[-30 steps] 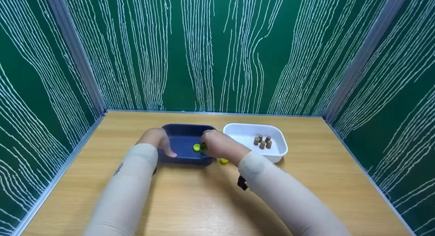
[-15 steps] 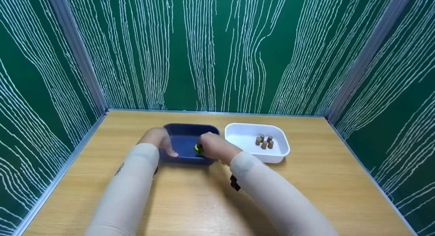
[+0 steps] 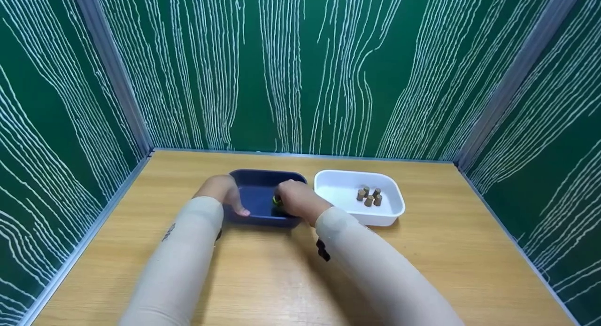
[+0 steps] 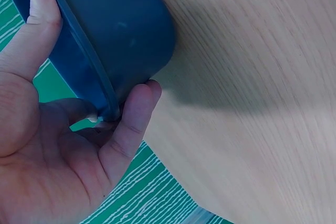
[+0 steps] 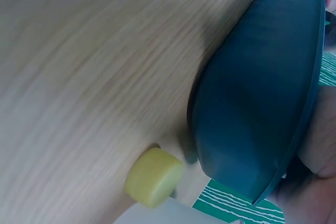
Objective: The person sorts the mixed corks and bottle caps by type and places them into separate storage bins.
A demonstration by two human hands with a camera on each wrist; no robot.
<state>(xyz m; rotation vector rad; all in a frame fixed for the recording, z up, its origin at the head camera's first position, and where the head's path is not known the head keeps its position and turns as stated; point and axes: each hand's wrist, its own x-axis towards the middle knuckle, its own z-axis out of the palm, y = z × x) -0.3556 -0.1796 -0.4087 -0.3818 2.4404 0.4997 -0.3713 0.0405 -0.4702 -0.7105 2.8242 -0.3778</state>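
My left hand point(image 3: 224, 194) grips the left end of a dark blue plastic tub point(image 3: 256, 199). In the left wrist view its thumb lies along the rim and other fingers curl at the tub's end. Inside the tub's right half, my right hand point(image 3: 300, 199) has its fingers curled at a small yellow-green cap point(image 3: 276, 201), pinching it as far as I can see. Most of that cap is hidden by the hand. The right wrist view shows the tub's outer wall point(image 5: 252, 82) and a yellow cap point(image 5: 154, 178) on the table beside it.
A white tub point(image 3: 334, 189) stands just right of the blue one, with several brown corks point(image 3: 369, 200) upright inside. The wooden table point(image 3: 263, 279) meets green, white-lined walls point(image 3: 319, 81) at the back and sides.
My right hand has shifted slightly left and closed over the yellow-green cap, hiding it and a dark green piece. The left hand keeps its hold. The view has turned slightly left.
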